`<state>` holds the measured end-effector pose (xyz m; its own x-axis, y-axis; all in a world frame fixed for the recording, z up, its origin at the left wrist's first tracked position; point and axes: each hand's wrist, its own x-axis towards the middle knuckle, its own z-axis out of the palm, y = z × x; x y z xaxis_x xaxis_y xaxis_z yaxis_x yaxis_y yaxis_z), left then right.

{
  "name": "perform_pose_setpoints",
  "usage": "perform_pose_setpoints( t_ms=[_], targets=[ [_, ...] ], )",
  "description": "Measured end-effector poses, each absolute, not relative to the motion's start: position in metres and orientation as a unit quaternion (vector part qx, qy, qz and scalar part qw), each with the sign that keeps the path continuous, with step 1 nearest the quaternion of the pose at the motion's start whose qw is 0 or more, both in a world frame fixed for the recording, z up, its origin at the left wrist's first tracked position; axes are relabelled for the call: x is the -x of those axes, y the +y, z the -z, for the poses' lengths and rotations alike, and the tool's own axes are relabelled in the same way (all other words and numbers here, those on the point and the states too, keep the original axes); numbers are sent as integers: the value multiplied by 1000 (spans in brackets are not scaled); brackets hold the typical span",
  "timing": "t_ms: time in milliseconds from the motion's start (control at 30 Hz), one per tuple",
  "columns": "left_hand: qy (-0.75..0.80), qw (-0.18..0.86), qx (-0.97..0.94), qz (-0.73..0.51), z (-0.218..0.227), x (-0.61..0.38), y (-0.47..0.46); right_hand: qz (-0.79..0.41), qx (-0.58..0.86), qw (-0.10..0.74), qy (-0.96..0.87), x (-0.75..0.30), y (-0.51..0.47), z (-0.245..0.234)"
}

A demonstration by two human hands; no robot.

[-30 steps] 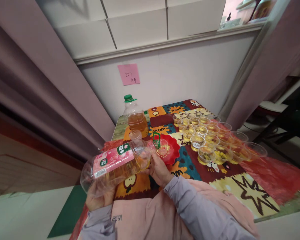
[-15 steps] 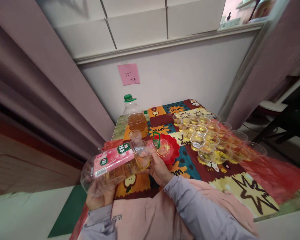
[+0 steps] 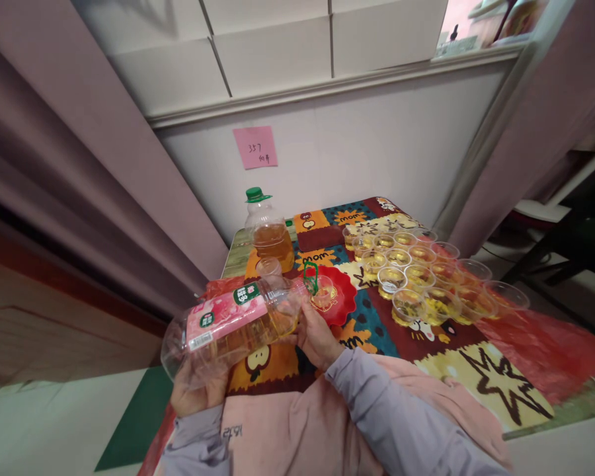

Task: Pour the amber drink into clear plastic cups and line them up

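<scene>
A large clear plastic bottle (image 3: pixel 228 316) with a pink label lies tilted across the near left of the table, with amber liquid along its lower side. My left hand (image 3: pixel 198 390) supports its base end from below. Near the neck, my right hand (image 3: pixel 315 336) has its fingers wrapped round the bottle. The mouth, with a green handle ring (image 3: pixel 311 276), points at a clear plastic cup (image 3: pixel 323 291) in a red scalloped dish (image 3: pixel 346 299). Whether liquid is flowing I cannot make out.
Several clear cups of yellow liquid (image 3: pixel 397 258) stand grouped at the right. A green-capped jug (image 3: pixel 272 241) of amber liquid stands at the back left, with clear cups (image 3: pixel 269 266) before it. Red plastic sheeting (image 3: pixel 550 350) hangs at the right edge.
The bottle has shifted very slightly, its base end a touch to the right. Both hands keep their places on it.
</scene>
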<state>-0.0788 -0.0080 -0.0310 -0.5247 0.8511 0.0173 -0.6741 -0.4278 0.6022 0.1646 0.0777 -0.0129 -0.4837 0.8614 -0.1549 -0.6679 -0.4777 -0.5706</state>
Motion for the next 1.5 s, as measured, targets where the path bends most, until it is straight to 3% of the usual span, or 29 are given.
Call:
perform_pose_setpoints(
  t_ms=[300,1500],
  targets=[
    [333,430,-133,-829,16,69,-5,-837,210,451,-228,-167,78,11],
    [303,441,-160,-830,20,69,-7,-834,206,455,-235,-165,80,20]
  ],
)
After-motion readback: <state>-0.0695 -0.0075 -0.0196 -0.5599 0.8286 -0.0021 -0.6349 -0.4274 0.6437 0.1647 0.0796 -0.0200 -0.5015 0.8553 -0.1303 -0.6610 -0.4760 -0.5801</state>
